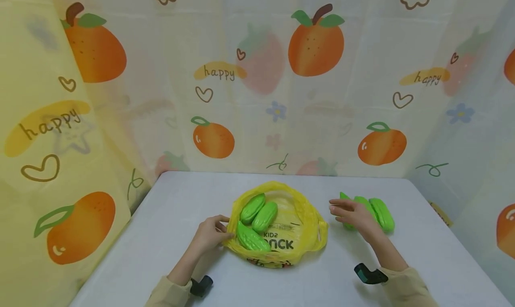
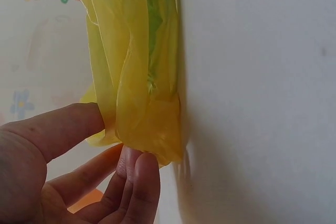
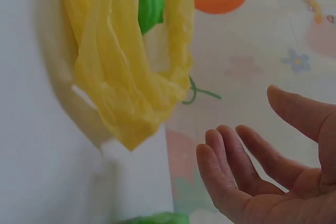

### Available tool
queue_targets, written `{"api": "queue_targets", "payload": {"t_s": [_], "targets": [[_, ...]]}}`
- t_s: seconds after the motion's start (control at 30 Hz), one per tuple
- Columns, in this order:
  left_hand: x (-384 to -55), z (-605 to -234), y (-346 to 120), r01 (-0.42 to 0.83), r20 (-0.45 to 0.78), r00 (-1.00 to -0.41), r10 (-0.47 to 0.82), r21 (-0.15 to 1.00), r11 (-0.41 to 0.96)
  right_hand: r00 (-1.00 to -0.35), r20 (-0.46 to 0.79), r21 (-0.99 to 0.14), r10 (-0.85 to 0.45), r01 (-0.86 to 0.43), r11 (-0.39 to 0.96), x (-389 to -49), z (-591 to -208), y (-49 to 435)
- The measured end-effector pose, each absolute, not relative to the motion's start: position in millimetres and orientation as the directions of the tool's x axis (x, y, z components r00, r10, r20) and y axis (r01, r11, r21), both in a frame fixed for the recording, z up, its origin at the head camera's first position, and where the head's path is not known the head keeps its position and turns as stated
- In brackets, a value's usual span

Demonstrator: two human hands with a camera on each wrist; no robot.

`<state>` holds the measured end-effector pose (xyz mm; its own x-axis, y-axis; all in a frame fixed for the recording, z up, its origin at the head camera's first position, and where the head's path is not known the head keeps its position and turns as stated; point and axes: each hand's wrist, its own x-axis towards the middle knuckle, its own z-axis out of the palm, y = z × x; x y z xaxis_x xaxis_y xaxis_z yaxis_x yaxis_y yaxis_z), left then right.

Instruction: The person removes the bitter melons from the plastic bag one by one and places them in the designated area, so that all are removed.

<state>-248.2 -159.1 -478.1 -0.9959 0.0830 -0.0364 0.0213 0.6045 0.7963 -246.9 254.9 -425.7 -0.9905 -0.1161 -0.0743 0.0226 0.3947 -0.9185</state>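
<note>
A yellow plastic bag (image 1: 310, 208) with dark lettering lies spread on the table, its mouth facing up. Inside on its left side are a bumpy green toy vegetable (image 1: 251, 237) like a bitter melon and two smoother green ones (image 1: 265, 216). My left hand (image 1: 211, 232) holds the bag's left rim between thumb and fingers; in the left wrist view the fingers (image 2: 144, 179) lie under its folds. My right hand (image 1: 354, 215) hovers right of the bag with loosely bent fingers and holds nothing. Behind it lie more green toy vegetables (image 1: 382, 215), partly hidden by the hand.
The white table (image 1: 181, 191) ends at a printed curtain (image 1: 257, 119) at the back, with curtains also along both sides. A brownish object (image 1: 441, 214) shows beyond the right table edge. Black camera mounts (image 1: 370, 274) sit at both wrists.
</note>
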Motion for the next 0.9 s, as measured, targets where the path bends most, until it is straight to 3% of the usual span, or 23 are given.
{"api": "queue_targets", "payload": {"t_s": [0.5,0.9], "targets": [[-245.9,-475.1,-159.5,0.012,-0.047,-0.995,0.084,0.800,0.600,-0.986,-0.075,-0.920,-0.151,0.010,0.392,-251.4,-433.9,203.5],[-243.7,-473.1,-158.0,0.029,-0.038,-0.995,0.096,0.791,0.612,-0.963,-0.033,-0.940,-0.266,-0.060,0.336,-248.4,-437.0,168.0]]}}
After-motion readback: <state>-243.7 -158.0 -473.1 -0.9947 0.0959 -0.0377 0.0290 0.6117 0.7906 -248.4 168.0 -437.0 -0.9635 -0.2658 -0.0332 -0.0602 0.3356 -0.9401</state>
